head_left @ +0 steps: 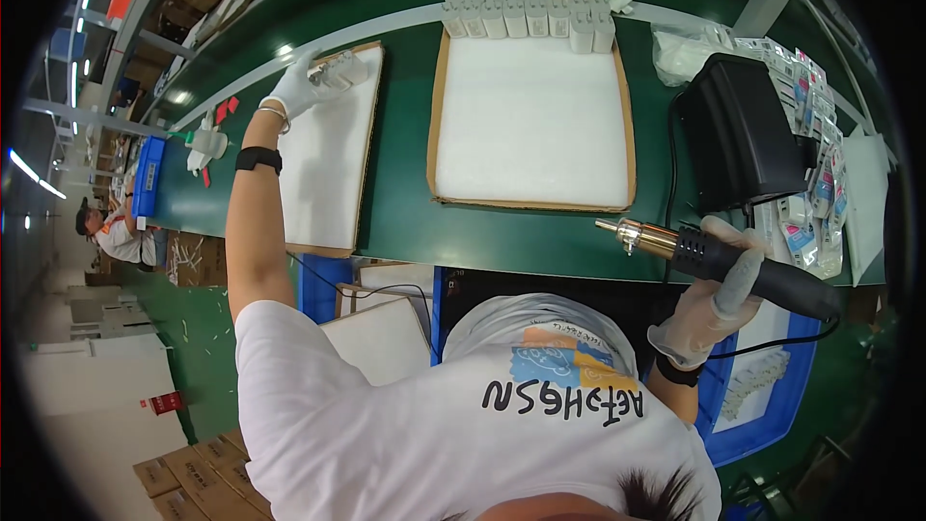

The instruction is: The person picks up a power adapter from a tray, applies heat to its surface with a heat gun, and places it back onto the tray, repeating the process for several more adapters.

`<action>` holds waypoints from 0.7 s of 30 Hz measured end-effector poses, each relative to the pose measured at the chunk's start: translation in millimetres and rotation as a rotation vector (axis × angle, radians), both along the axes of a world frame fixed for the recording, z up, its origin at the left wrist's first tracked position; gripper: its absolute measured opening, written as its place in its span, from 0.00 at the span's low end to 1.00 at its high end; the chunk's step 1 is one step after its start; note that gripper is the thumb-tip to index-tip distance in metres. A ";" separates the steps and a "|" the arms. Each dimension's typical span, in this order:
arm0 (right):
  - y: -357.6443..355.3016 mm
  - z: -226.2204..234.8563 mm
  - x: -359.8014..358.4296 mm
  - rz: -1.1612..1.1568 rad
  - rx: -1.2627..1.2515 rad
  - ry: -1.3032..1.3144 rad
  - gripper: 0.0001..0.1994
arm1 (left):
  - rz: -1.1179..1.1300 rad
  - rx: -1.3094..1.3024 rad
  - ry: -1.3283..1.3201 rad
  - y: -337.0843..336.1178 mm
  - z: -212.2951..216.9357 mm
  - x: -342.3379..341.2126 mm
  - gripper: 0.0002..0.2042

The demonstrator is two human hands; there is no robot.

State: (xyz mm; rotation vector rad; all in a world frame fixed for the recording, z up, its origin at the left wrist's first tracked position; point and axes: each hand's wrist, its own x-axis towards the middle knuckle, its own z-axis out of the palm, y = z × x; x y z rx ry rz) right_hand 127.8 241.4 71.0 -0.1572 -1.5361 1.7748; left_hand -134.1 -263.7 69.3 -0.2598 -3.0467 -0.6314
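At the far end of the left foam-lined tray, my left hand in a white glove has its fingers closed around a small white plastic casing. More such casings stand right beside its fingertips. My right hand, also gloved, grips a black corded hand tool. The tool has a brass-coloured nose and a thin metal tip that points left, near the front edge of the middle foam-lined tray. Several white casings stand in rows along that tray's far edge.
A black box-shaped device stands on the green bench, right of the middle tray. Beyond it lie packaged items and a clear plastic bag. Blue bins sit below the bench. A white-green bottle stands far left; another person sits beyond.
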 end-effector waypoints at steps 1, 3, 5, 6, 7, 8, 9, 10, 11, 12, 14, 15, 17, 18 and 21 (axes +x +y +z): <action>0.5 -1.2 0.4 0.016 0.010 -0.001 0.18 | -0.002 0.057 -0.019 15.6 9.3 -1.0 0.31; 0.4 -2.1 0.5 0.022 -0.004 -0.005 0.18 | -0.003 0.113 -0.040 37.8 22.4 -0.4 0.31; 0.4 -1.5 -0.6 0.046 -0.029 -0.004 0.17 | 0.042 -0.041 -0.152 55.7 34.0 -0.5 0.30; 0.0 -0.2 0.1 0.040 -0.030 -0.005 0.17 | 0.063 -0.119 -0.207 60.6 36.4 -1.2 0.29; -1.2 1.6 1.1 0.043 -0.039 -0.009 0.17 | 0.056 -0.120 -0.207 60.6 33.3 -1.9 0.29; -2.1 3.4 2.1 0.046 -0.049 -0.013 0.17 | 0.104 -0.099 -0.218 57.5 25.5 -2.5 0.27; -1.6 3.2 3.5 0.045 -0.059 -0.020 0.17 | 0.148 -0.080 -0.230 62.0 21.0 0.1 0.25; 0.0 2.0 4.5 0.034 -0.061 -0.022 0.17 | 0.194 -0.060 -0.243 65.9 18.3 0.9 0.22; 1.9 0.4 5.1 0.019 -0.060 -0.031 0.17 | 0.185 -0.063 -0.246 68.9 17.6 0.0 0.22; 3.9 -1.5 5.5 0.005 -0.060 -0.039 0.17 | 0.220 -0.045 -0.252 71.5 17.5 -1.1 0.20; 5.7 -4.7 5.6 -0.006 -0.063 -0.049 0.17 | 0.302 -0.010 -0.261 75.5 19.1 0.3 0.16; 5.7 -6.3 5.2 0.003 -0.072 -0.038 0.17 | 0.304 -0.014 -0.262 75.1 16.4 0.6 0.16; 5.0 -8.9 4.9 0.023 -0.091 -0.016 0.17 | 0.283 -0.080 -0.144 72.0 5.2 -2.1 0.15; 4.1 -9.7 4.9 0.025 -0.096 -0.016 0.17 | 0.272 -0.114 -0.086 70.5 3.5 -1.6 0.14; 3.4 -8.9 5.9 0.040 -0.115 -0.010 0.16 | 0.245 -0.066 -0.091 72.3 4.8 0.7 0.14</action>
